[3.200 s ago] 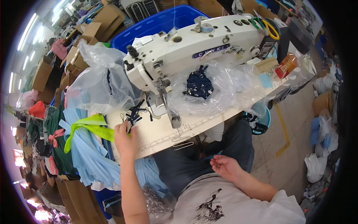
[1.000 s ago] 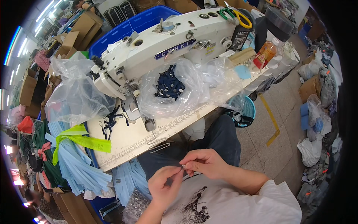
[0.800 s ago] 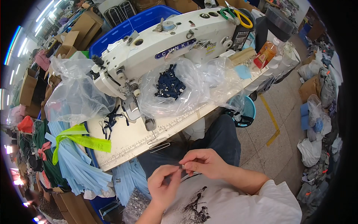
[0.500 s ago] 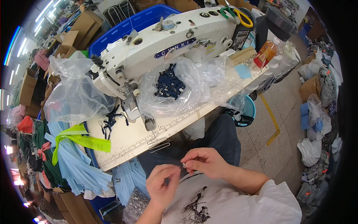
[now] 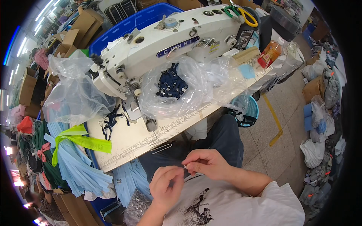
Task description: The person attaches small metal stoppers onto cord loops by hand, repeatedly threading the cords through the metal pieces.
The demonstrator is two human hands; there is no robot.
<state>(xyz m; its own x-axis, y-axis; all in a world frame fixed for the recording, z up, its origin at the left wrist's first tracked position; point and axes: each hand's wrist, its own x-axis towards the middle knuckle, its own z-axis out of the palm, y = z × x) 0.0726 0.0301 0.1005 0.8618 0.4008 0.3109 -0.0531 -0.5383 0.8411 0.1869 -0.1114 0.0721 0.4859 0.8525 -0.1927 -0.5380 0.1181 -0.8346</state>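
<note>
Both hands are meeting in front of the chest, left hand (image 5: 166,186) and right hand (image 5: 205,164) pinching a small metal piece (image 5: 185,166) between fingertips, below the desk (image 5: 128,141) edge. Keeping the pinch tight and close to the body is advisable.

Tiny item (image 5: 184,166) between fingertips, indistinct.
</note>
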